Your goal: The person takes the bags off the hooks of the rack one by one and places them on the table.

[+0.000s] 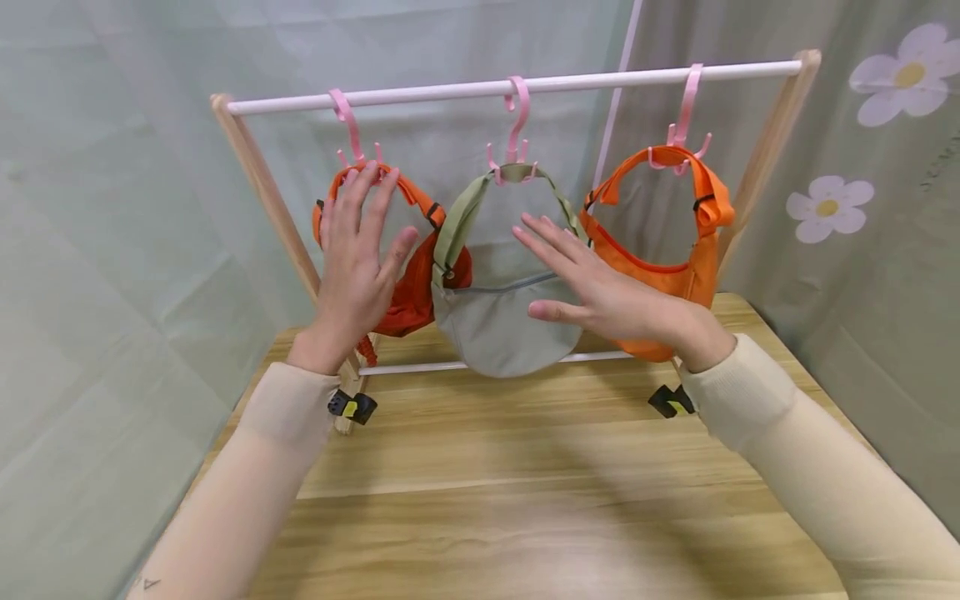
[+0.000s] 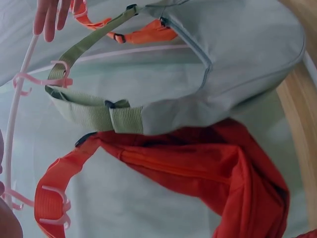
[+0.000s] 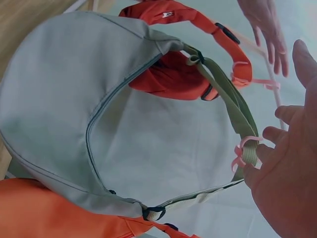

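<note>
My left hand [image 1: 356, 258] is raised with straight, spread fingers in front of the red-orange shoulder bag [image 1: 416, 296] on the left. My right hand [image 1: 592, 279], also flat with its fingers extended, hovers before the grey-green shoulder bag [image 1: 510, 329] in the middle. Neither hand grips anything. An orange shoulder bag [image 1: 705, 267] hangs on the right, partly behind my right hand and wrist. Each strap loops over the prongs of a pink hook hanger [image 1: 517, 121]. In the right wrist view, my right palm [image 3: 292, 163] appears close to the grey-green bag's strap [image 3: 230, 101].
The hangers hang from the white rod [image 1: 450, 92] of a small rack with wooden side posts [image 1: 262, 179]. A lower white bar [image 1: 420, 367] runs behind the bags. The rack stands on a wood-grain table [image 1: 480, 483]. Pale curtains [image 1: 135, 208] surround it, flower-printed at right.
</note>
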`<action>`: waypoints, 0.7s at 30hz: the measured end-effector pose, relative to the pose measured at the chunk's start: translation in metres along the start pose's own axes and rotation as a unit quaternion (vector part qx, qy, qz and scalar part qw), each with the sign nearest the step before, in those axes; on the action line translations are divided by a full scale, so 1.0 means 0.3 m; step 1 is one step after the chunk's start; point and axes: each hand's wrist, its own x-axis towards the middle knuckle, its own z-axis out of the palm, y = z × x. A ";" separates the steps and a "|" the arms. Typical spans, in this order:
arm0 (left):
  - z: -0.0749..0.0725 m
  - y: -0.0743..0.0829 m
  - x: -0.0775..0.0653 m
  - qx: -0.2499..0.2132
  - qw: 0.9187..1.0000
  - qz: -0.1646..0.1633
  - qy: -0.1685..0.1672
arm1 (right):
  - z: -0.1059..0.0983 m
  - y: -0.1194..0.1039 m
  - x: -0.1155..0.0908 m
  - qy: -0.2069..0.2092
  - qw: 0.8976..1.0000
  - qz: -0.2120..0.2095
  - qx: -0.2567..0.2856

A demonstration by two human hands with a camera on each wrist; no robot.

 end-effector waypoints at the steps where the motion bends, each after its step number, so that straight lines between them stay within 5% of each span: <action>1: -0.001 -0.004 0.006 0.002 1.000 0.000 0.002 | -0.002 -0.002 0.003 -0.001 1.000 0.002 0.000; 21: -0.046 -0.065 0.158 0.055 0.998 -0.024 0.026 | -0.050 -0.077 0.148 0.005 1.000 -0.020 0.023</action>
